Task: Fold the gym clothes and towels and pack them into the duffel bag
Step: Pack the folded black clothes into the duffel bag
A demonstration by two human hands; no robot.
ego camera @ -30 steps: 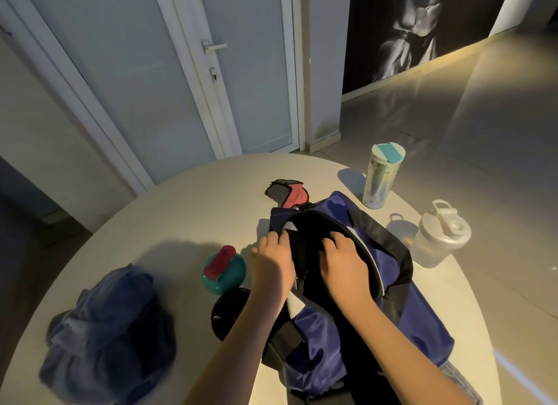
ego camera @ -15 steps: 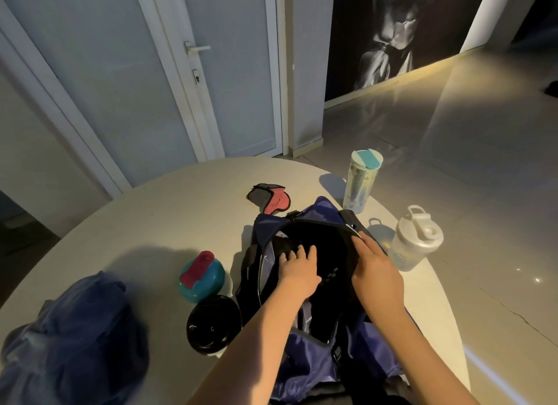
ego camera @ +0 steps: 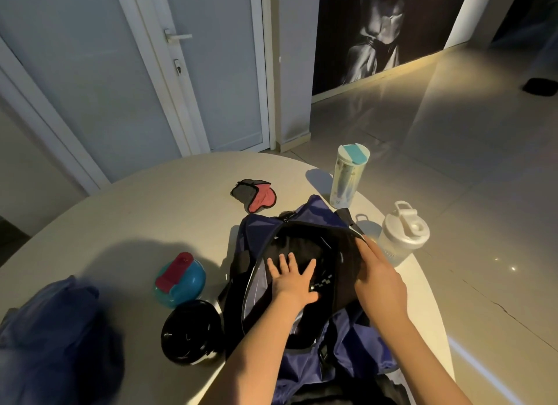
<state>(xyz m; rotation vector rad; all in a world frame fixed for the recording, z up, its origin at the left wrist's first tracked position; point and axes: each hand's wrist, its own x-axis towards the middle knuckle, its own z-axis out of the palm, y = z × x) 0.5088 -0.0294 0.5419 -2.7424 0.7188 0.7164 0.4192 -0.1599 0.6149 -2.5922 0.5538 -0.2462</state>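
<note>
A: Where are the fingers?
B: On the left hand [ego camera: 291, 281], the fingers [ego camera: 283, 261] are spread flat, pressing a black garment [ego camera: 302, 246] inside the open duffel bag [ego camera: 305, 217]. The right hand [ego camera: 379, 279] is at the bag's right rim; whether it grips, I cannot tell.
A: Best way to do this?
B: Probably press evenly, smoothing toward the corners, with the opening held wide. A crumpled blue garment [ego camera: 51, 329] lies unfolded on the table [ego camera: 120, 208], far left.

Navy duffel bag [ego camera: 314, 211] is lying unzipped at the table's [ego camera: 136, 211] 4 o'clock.
Black garment [ego camera: 302, 244] is sitting inside; blue cloth [ego camera: 54, 329] is lying crumpled at 8 o'clock.
</note>
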